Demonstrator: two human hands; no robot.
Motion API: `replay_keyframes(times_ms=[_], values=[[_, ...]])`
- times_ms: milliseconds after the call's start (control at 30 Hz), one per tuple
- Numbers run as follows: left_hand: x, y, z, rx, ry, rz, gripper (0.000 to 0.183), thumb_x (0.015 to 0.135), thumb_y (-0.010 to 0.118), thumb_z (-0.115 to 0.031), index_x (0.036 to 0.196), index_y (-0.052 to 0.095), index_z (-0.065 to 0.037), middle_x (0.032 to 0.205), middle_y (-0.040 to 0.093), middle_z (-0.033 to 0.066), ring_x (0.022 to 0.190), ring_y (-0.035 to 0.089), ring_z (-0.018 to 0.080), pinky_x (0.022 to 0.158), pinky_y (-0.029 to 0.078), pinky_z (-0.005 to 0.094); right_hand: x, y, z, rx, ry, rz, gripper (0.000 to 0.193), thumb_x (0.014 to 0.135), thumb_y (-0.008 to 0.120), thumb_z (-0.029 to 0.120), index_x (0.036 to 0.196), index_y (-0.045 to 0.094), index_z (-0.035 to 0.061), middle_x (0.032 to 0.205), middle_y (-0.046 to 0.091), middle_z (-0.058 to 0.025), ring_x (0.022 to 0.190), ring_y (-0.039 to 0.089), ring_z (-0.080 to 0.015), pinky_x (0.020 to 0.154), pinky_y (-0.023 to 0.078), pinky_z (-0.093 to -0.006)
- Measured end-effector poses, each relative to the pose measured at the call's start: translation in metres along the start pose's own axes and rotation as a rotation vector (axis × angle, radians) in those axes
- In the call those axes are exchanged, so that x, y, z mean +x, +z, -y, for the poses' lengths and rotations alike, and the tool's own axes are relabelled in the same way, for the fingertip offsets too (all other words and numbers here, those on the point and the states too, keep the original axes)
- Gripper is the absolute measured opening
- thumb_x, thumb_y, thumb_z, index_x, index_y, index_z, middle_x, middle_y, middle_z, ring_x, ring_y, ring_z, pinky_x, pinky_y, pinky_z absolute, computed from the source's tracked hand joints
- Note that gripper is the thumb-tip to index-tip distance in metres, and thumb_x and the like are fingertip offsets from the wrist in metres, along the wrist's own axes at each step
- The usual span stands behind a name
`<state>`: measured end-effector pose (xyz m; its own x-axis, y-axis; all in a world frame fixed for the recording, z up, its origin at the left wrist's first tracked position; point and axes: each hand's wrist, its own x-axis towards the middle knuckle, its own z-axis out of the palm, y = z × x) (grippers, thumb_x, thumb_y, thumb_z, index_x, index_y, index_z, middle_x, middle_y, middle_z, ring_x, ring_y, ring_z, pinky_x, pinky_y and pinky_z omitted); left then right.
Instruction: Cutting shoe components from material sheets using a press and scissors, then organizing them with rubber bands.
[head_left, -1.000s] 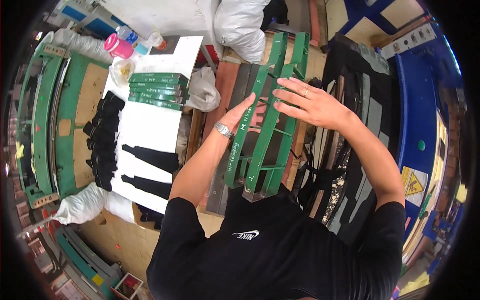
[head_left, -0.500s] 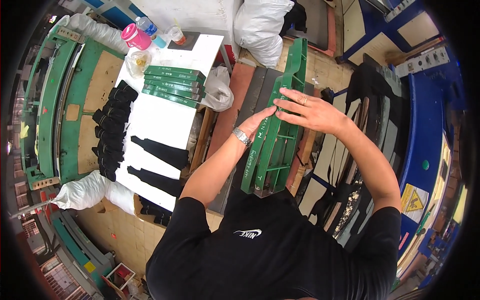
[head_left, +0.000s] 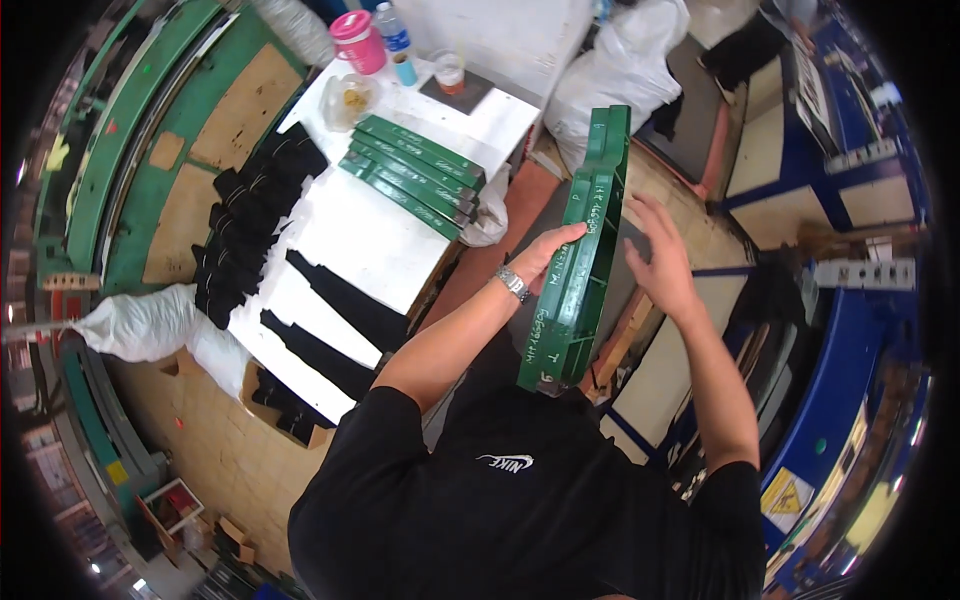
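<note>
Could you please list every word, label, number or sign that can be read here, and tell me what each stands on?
I leave the wording uncopied, but it stands here:
Green frames in the left hand: white handwritten letters and numbers.
Black shirt: white printed logo.
Yellow triangular warning sign on the blue machine: small print unreadable.
Stacked green frames: white marks, too small.
Pink cup, bottle: markings too small.

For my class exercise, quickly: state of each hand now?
Left hand: closed, holding the green frames.
Right hand: open beside them, holding nothing.
</note>
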<state>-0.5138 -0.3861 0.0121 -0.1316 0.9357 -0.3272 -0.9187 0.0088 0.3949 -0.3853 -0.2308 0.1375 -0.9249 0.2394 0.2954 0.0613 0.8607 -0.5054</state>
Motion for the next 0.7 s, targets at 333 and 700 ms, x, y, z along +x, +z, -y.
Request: replay_keyframes(times_ms=[333, 700], values=[[0.010, -0.042, -0.058, 0.247, 0.532, -0.664, 0.071, 0.087, 0.079, -0.047, 0.131, 0.055, 0.003, 0.119, 0.066, 0.0128, 0.103, 0.065, 0.0178, 0.089, 0.053, 0.0316, 0.122, 0.123, -0.014, 1.169, 0.829, 0.459, 0.031, 0.100, 0.069, 0.029, 0.111, 0.068, -0.0002, 0.094, 0.071, -0.0042, 0.078, 0.066, -0.0112, 0.070, 0.053, -0.0265], [0.012, -0.156, -0.120, 0.138, 0.360, -0.843, 0.103, 0.092, 0.032, -0.085, 0.160, 0.028, -0.008, 0.157, 0.042, 0.0201, 0.138, 0.046, 0.0353, 0.110, 0.037, 0.0546, 0.284, 0.287, -0.123, 0.910, 0.821, 0.905, 0.027, 0.093, 0.076, 0.017, 0.112, 0.069, -0.0023, 0.095, 0.074, -0.0105, 0.080, 0.072, -0.0206, 0.072, 0.061, -0.0358]])
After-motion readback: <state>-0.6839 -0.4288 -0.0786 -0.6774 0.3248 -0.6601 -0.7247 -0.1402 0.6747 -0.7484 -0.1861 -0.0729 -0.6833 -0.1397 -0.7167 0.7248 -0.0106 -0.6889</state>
